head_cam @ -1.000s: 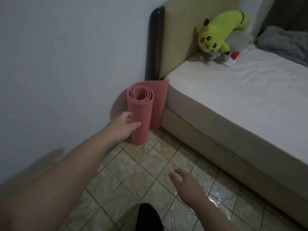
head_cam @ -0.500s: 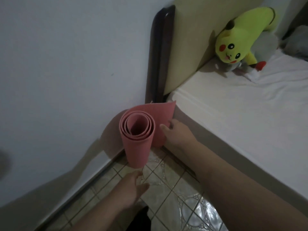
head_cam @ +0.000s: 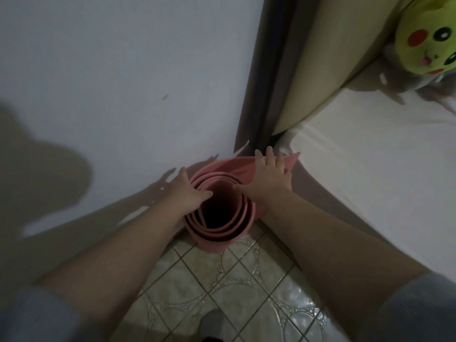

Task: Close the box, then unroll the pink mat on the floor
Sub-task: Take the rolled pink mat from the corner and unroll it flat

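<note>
Two forearms reach up from the bottom of the frame over the tiled floor (head_cam: pixel 222 287) toward the mat (head_cam: pixel 222 233), which stands upright on its end at centre frame, in the corner between the wall (head_cam: pixel 123 70) and the bed (head_cam: pixel 370 169). We look straight down its coiled top.

Left hand (head_cam: pixel 183 191) clasps the roll's left rim, thumb hooked over the top edge into the coil and fingers wrapped round the outside against the wall, likely to steady it for lifting. Right hand (head_cam: pixel 269 176) lies flat with fingers spread on the loose outer flap, thumb pointing to the coil, seemingly pressing the flap in so the roll stays together.

No box is in view.

Beyond, the headboard (head_cam: pixel 320 70) rises at upper right, a yellow plush (head_cam: pixel 429 38) leaning against it.
</note>
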Demonstrator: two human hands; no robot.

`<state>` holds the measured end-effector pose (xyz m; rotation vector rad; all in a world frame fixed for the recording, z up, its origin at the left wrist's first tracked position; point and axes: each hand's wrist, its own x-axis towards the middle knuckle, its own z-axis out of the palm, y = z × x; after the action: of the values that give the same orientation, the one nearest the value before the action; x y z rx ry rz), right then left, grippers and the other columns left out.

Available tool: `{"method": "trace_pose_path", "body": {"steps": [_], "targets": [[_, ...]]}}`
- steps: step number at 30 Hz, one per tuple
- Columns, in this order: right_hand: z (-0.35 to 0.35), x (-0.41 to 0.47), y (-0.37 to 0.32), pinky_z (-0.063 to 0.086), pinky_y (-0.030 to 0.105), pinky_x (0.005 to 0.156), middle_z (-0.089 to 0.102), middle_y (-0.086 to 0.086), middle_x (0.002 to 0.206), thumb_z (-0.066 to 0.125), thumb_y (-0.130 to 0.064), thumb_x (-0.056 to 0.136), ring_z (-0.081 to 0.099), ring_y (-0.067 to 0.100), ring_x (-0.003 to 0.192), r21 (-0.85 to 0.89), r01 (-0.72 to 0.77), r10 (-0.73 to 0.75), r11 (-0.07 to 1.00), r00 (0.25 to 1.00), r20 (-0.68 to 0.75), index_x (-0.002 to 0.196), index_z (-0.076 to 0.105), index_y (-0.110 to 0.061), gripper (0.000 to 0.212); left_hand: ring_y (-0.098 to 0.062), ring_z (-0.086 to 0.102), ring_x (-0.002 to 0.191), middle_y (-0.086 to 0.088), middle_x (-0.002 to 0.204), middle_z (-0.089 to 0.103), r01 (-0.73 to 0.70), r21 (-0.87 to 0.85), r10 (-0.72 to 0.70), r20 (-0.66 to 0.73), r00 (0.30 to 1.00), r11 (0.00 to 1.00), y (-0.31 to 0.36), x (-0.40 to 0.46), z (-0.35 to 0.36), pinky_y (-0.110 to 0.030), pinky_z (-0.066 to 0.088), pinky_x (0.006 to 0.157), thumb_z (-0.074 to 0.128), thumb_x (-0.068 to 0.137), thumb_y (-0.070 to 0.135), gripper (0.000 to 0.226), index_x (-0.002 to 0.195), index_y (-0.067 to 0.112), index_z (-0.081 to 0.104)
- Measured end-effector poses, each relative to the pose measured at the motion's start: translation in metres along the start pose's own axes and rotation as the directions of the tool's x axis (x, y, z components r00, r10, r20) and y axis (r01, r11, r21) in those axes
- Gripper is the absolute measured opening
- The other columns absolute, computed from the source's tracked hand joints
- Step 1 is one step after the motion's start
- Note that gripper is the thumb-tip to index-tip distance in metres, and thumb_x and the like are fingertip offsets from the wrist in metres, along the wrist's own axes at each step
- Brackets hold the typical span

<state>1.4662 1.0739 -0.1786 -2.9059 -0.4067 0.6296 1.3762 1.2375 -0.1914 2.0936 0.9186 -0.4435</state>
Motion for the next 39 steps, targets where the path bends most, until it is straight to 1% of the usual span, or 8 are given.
{"method": "trace_pose_path", "body": {"steps": [3, 6, 11, 16, 20, 26, 31, 39], "targets": [[0.01, 0.021, 0.006, -0.005, 0.058, 0.114, -0.006, 0.004, 0.163, 0.06, -0.071, 0.072, -0.014, 0.03, 0.147, -0.091, 0.043, -0.038, 0.995, 0.997, 0.063, 0.154, 0.0, -0.02, 0.114, -0.03, 0.044, 0.129, -0.013, 0.146, 0.04, 0.023, 0.022, -0.024, 0.026, 0.999, 0.999, -0.009, 0.013, 0.008, -0.034, 0.04, 0.1, 0.078, 0.071, 0.029, 0.097, 0.147, 0.013, 0.02], [0.014, 0.024, 0.005, -0.006, 0.062, 0.113, 0.027, 0.011, 0.154, 0.058, -0.07, 0.07, 0.016, 0.032, 0.145, -0.171, 0.03, -0.027, 0.985, 0.999, 0.023, 0.151, 0.017, -0.016, 0.106, -0.026, 0.053, 0.118, -0.01, 0.136, 0.051, -0.015, 0.033, 0.015, 0.007, 1.0, 0.999, -0.019, 0.015, 0.012, -0.025, 0.037, 0.079, 0.072, 0.074, 0.02, 0.084, 0.145, 0.017, 0.028], [0.028, 0.006, 0.006, 0.047, 0.034, 0.09, 0.062, 0.013, 0.122, 0.064, -0.055, 0.074, 0.061, 0.029, 0.109, 0.102, -0.12, 0.092, 0.988, 0.965, 0.247, 0.121, 0.059, -0.008, 0.067, -0.022, 0.058, 0.105, -0.003, 0.127, 0.058, -0.035, -0.074, 0.029, -0.074, 0.997, 0.997, -0.032, 0.017, 0.014, -0.024, 0.042, 0.074, 0.069, 0.073, 0.014, 0.075, 0.139, 0.028, 0.038], [0.059, -0.022, 0.016, 0.049, 0.032, 0.077, 0.046, 0.02, 0.14, 0.065, -0.027, 0.081, 0.053, 0.035, 0.121, 0.43, -0.363, 0.152, 0.827, 0.879, 0.452, 0.151, 0.014, -0.006, 0.089, -0.033, 0.067, 0.085, -0.016, 0.107, 0.064, -0.009, -0.138, 0.02, 0.083, 0.996, 0.99, -0.06, 0.033, 0.029, -0.042, 0.058, 0.059, 0.067, 0.056, 0.019, 0.082, 0.133, 0.028, 0.038], [0.066, -0.057, 0.028, 0.044, 0.033, 0.091, 0.054, 0.022, 0.133, 0.055, -0.014, 0.086, 0.056, 0.037, 0.116, 0.487, -0.253, 0.075, 0.836, 0.932, 0.355, 0.152, -0.011, -0.027, 0.094, -0.031, 0.062, 0.106, -0.015, 0.126, 0.059, -0.118, 0.025, 0.113, 0.163, 0.98, 0.993, -0.041, -0.005, 0.034, -0.037, 0.053, 0.083, 0.062, 0.063, 0.028, 0.077, 0.136, 0.017, 0.038], [0.044, -0.134, 0.063, 0.047, 0.03, 0.081, 0.061, 0.015, 0.126, 0.045, -0.007, 0.086, 0.059, 0.029, 0.093, 0.593, -0.187, 0.065, 0.783, 0.973, 0.221, 0.152, 0.013, -0.035, 0.078, -0.028, 0.056, 0.117, -0.005, 0.128, 0.056, -0.343, -0.031, 0.338, 0.271, 0.901, 0.939, -0.02, -0.077, 0.037, -0.041, 0.044, 0.101, 0.061, 0.062, 0.036, 0.078, 0.136, 0.027, 0.037], [0.023, -0.23, 0.108, 0.043, 0.024, 0.078, 0.065, 0.012, 0.122, 0.045, -0.005, 0.083, 0.062, 0.029, 0.102, 0.648, -0.16, 0.113, 0.745, 0.987, 0.114, 0.146, 0.029, -0.039, 0.074, -0.022, 0.055, 0.118, -0.003, 0.129, 0.057, -0.458, -0.042, 0.45, 0.279, 0.848, 0.888, -0.004, -0.163, 0.054, -0.038, 0.042, 0.103, 0.053, 0.053, 0.047, 0.082, 0.132, 0.032, 0.038], [0.005, -0.382, 0.176, 0.039, 0.02, 0.077, 0.066, 0.007, 0.121, 0.048, -0.006, 0.082, 0.059, 0.02, 0.096, 0.686, -0.13, 0.197, 0.716, 0.98, -0.021, 0.144, 0.036, -0.036, 0.07, -0.01, 0.053, 0.105, 0.009, 0.11, 0.055, -0.559, -0.015, 0.547, 0.225, 0.806, 0.829, 0.009, -0.311, 0.104, -0.016, 0.034, 0.08, 0.06, 0.074, 0.013, 0.066, 0.136, 0.024, 0.042]]}}
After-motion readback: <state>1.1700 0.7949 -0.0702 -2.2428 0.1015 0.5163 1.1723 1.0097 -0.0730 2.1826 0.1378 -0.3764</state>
